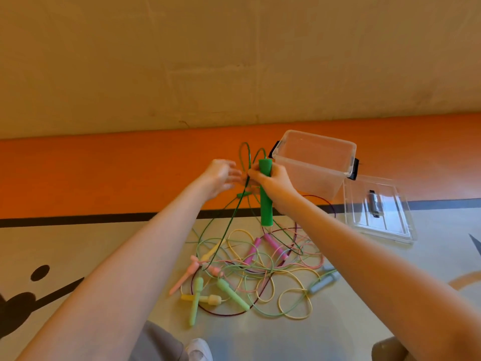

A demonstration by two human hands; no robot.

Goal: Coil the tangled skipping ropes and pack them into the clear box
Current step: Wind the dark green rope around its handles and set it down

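My right hand (273, 182) grips the dark green rope's handle (266, 201) upright, with loops of its thin green cord (244, 155) standing above the fist. My left hand (220, 177) is blurred just left of those loops, fingers spread, holding nothing that I can make out. The green cord runs down into a tangle of skipping ropes (260, 269) on the floor, with pink, yellow, light green and grey-blue handles. The clear box (315, 162) stands open to the right of my hands, nothing inside it.
The box's clear lid (377, 214) lies flat on the floor to the right of the box. A wall rises behind the orange floor strip. My knees and a white shoe (199, 349) show at the bottom edge.
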